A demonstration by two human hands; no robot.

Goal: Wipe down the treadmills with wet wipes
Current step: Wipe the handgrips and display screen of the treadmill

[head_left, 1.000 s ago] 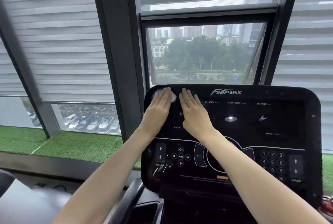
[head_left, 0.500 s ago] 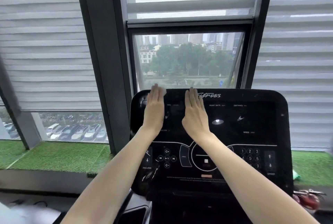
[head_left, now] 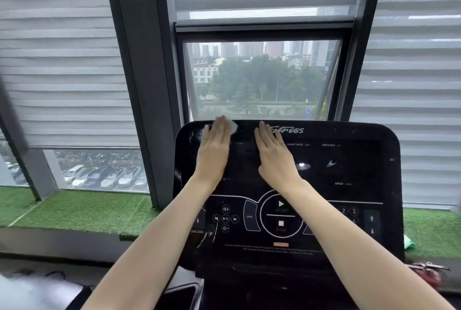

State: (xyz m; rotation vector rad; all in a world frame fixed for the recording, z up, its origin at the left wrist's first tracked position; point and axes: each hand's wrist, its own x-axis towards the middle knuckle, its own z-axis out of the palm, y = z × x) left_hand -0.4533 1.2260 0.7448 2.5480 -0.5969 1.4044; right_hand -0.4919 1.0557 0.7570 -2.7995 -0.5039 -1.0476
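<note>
Could lose the wet wipe (head_left: 233,127) over the top edge of the console (head_left: 349,160): merely pinned under the left hand (head_left: 214,150), not gripped, and already poking out past the fingertips at the console's upper left. Could also set off the start button (head_left: 281,204) in the console's lower middle (right beneath the reaching arms) by dropping an elbow or wrist onto it. Might leave the console's right side unwiped, judging by specks there.

Left hand flat, palm down on the console's upper left, fingers (head_left: 219,132) straight and together, pressing the wipe to the panel; slightly blurred. Right hand (head_left: 274,157) flat too, near the console's top centre beside the logo (head_left: 287,130), fingers released and straight, holding nothing, seemingly just bracing.
</note>
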